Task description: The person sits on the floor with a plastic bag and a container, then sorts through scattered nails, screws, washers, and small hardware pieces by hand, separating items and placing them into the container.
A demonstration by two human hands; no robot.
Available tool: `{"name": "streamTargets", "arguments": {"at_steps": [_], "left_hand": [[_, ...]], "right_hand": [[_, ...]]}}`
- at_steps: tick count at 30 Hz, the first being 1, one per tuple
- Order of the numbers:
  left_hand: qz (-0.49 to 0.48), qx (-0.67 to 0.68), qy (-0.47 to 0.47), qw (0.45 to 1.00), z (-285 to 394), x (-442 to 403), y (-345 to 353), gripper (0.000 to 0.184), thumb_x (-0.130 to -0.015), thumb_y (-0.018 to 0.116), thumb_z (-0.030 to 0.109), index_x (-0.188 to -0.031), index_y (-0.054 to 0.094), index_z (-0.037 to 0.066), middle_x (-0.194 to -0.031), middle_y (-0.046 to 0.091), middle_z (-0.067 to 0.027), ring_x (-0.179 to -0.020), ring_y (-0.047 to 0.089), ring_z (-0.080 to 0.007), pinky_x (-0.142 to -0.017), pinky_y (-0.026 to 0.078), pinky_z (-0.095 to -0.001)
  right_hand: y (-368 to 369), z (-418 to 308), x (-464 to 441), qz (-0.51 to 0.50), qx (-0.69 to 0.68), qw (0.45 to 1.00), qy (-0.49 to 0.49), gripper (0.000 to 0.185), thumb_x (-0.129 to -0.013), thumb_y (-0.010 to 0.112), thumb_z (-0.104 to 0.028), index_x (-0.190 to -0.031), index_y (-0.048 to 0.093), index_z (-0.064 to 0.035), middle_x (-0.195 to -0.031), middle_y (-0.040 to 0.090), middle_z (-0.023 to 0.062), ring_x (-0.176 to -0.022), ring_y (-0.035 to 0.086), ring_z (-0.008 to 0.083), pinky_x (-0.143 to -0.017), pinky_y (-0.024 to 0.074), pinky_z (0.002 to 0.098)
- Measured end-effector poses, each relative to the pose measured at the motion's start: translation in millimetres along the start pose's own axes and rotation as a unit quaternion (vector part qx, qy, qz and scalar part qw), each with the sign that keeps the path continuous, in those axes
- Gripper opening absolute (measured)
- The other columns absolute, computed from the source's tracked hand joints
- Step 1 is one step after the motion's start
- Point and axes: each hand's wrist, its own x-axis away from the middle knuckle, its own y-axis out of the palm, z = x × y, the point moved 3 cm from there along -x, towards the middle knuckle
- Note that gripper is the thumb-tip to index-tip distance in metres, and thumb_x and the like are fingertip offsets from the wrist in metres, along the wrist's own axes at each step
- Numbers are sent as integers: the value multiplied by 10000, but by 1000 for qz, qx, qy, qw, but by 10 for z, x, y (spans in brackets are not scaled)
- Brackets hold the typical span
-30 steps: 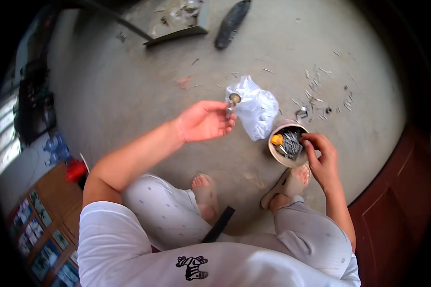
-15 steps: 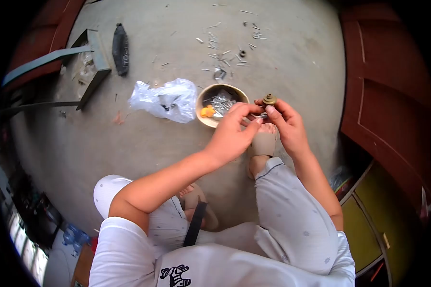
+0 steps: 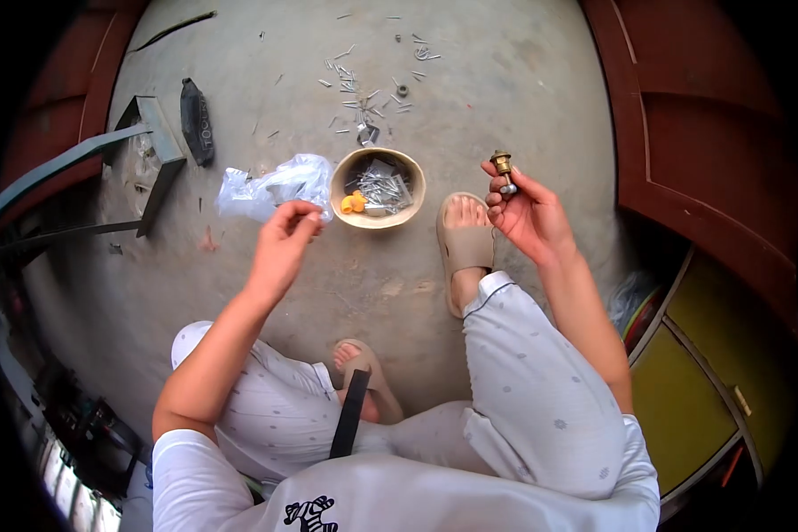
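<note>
My right hand is raised on the right, its thumb and fingers closed round a brass fitting. The fitting stands roughly upright, with a ribbed brass top and a silvery lower part. My left hand is apart from it, over the floor beside the plastic bag. Its fingers are curled in a pinch, and I cannot make out whether something small is between them. Between the hands sits a cream bowl holding a heap of metal pins and yellow-orange pieces.
A clear plastic bag lies left of the bowl. Loose metal pins are scattered on the concrete beyond it. A black pouch and a metal frame lie at left. A dark red panel borders the right.
My left hand has left the brass fitting and moved left, away from my right hand. The fitting stays in my right hand, more of it now showing. The view has shifted slightly.
</note>
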Motion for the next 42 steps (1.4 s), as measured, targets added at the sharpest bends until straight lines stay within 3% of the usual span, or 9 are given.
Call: {"name": "streamTargets", "arguments": {"at_steps": [2,5,10,14,17,22,28,37,42], "left_hand": [[18,-1,-16,1000,-21,-26,-188,174,-936,565,163,-1041,600,29,-894,625,-23,-819,565,-90,-727,440,-224],[40,5,-31,999,-29,-28,-277,175,-935,566,164,-1034,604,26,-891,626,-25,-809,564,-89,-720,438,-224],[10,-14,-35,999,-58,-55,-145,175,-929,580,160,-1041,606,28,-897,625,-31,-835,572,-91,-738,448,-231],[-55,-24,47,997,207,-88,389,221,-920,595,145,-1099,598,16,-913,617,-20,-890,573,-94,-797,458,-247],[-105,-55,142,983,594,-93,902,298,-890,629,142,-1161,589,24,-964,593,-13,-916,554,-95,-808,453,-241],[-126,-60,285,948,1049,-18,1355,357,-814,681,113,-1158,611,48,-1015,556,-46,-948,531,-156,-834,438,-276],[-97,-67,343,932,1057,1,1263,306,-793,697,105,-1085,633,43,-1008,595,-55,-966,542,-187,-847,432,-300],[-68,-65,370,924,1101,69,1142,312,-781,716,119,-1059,623,11,-992,596,-108,-917,574,-229,-826,467,-325],[-45,31,262,964,910,-28,1067,314,-807,705,120,-1079,609,-5,-987,599,-102,-869,594,-181,-777,488,-303]], "right_hand": [[-23,-24,1,8,-37,999,13,398,-973,485,-195,-1282,446,54,-890,579,30,-827,571,154,-715,507,267],[-62,-85,-29,52,-20,998,-16,289,-934,556,-181,-1142,562,20,-902,602,33,-871,562,159,-841,459,292],[-96,-133,-2,38,32,998,-27,269,-928,576,-197,-1109,596,1,-958,622,51,-861,566,146,-821,470,295],[-49,-30,55,14,129,990,-54,357,-971,483,-234,-1231,520,8,-948,587,23,-793,548,103,-672,465,237],[-44,38,96,-24,162,985,-49,339,-944,544,-225,-1202,559,-7,-1006,620,48,-909,576,129,-801,469,304],[199,101,153,-118,190,974,-20,387,-932,527,-236,-1247,526,-12,-1089,596,56,-956,572,146,-820,449,319],[247,166,69,-162,193,968,-4,369,-922,528,-247,-1217,524,-25,-1145,575,66,-1000,553,156,-847,437,331],[370,200,23,-127,204,971,1,301,-921,557,-234,-1154,548,-44,-1099,587,51,-999,565,148,-871,449,332],[378,140,-26,-76,289,953,-53,270,-919,589,-238,-1110,572,-49,-966,628,33,-898,593,110,-781,469,277]]}}
